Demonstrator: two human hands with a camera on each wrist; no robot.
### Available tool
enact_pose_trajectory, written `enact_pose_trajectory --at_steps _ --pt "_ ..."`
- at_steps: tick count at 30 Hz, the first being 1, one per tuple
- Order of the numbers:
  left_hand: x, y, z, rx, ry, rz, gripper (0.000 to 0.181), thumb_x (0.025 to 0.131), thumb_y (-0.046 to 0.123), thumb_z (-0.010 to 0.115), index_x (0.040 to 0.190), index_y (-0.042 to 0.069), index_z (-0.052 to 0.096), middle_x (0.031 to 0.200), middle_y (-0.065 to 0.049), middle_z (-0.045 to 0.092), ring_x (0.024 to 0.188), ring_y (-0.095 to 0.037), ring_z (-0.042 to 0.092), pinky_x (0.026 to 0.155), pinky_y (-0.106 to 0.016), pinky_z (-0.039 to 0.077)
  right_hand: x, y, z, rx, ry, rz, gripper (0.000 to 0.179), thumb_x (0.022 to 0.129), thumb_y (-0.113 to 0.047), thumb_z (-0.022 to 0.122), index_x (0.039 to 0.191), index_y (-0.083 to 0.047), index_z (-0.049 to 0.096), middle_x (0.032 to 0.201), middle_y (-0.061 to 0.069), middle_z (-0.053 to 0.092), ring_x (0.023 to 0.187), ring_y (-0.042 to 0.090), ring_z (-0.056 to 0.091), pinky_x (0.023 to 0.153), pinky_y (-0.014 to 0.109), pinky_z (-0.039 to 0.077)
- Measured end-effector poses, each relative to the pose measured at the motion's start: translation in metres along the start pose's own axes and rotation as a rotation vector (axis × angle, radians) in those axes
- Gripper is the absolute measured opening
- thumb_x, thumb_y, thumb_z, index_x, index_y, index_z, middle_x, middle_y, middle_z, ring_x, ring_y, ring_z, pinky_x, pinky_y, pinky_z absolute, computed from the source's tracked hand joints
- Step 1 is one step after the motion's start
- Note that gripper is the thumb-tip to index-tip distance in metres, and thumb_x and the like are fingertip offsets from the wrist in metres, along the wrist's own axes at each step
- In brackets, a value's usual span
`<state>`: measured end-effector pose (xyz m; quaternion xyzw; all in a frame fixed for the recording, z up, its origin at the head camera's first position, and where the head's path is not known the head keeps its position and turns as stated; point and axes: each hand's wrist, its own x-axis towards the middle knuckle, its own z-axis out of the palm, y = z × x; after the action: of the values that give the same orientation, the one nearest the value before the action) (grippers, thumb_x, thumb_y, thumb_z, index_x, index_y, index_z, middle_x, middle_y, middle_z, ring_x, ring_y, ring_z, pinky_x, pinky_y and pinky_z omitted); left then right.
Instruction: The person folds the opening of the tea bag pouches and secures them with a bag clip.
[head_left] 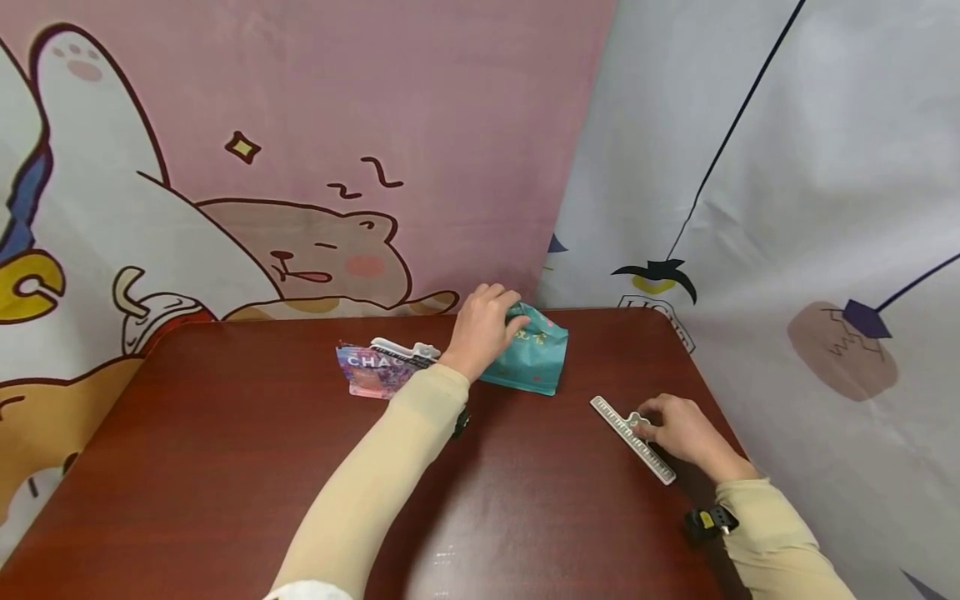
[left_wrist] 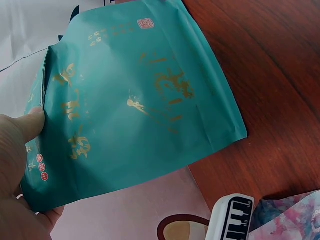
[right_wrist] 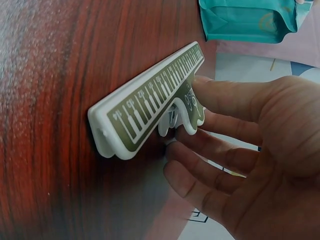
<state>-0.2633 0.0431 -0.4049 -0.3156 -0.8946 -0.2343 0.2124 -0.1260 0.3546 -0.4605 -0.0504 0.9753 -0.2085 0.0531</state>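
At the far middle of the table, my left hand pinches the folded top edge of a teal pouch. The left wrist view shows the thumb on the front of this pouch, with gold characters printed on it and fingers behind. On the right side of the table, my right hand holds a long white bag clip by its handle. Close up in the right wrist view, the thumb presses one handle tab of the clip, which has a dark piano-key print; the other fingers curl beneath.
Left of the teal pouch stands a pink and purple pouch lettered "CHA", partly behind my left forearm. Another white clip lies along its top. The brown table ends at a cartoon-printed cloth at the back and right.
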Motion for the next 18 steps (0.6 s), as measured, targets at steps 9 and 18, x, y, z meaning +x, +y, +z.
enact_pose_trajectory --at_steps 9,18 --pt "0.0011 -0.0006 0.0001 0.013 -0.012 -0.004 0.034 0.095 0.033 0.077 0.118 0.008 0.075 0.107 -0.007 0.07 0.097 -0.024 0.061 0.09 -0.034 0.053 0.0007 0.0036 0.0029 0.014 0.01 0.02 0.022 0.086 -0.011 0.081 0.096 0.007 0.073 0.098 0.021 0.069 0.089 0.037 0.066 0.078 0.054 0.055" --pt "0.0005 0.001 -0.0011 0.02 -0.02 -0.008 0.033 0.095 0.033 0.076 0.118 0.008 0.075 0.107 -0.007 0.07 0.097 -0.025 0.061 0.089 -0.035 0.052 -0.0002 0.0027 0.0036 0.025 0.009 0.037 0.018 0.086 -0.009 0.082 0.092 0.004 0.072 0.094 0.015 0.066 0.081 0.028 0.061 0.071 0.045 0.053"
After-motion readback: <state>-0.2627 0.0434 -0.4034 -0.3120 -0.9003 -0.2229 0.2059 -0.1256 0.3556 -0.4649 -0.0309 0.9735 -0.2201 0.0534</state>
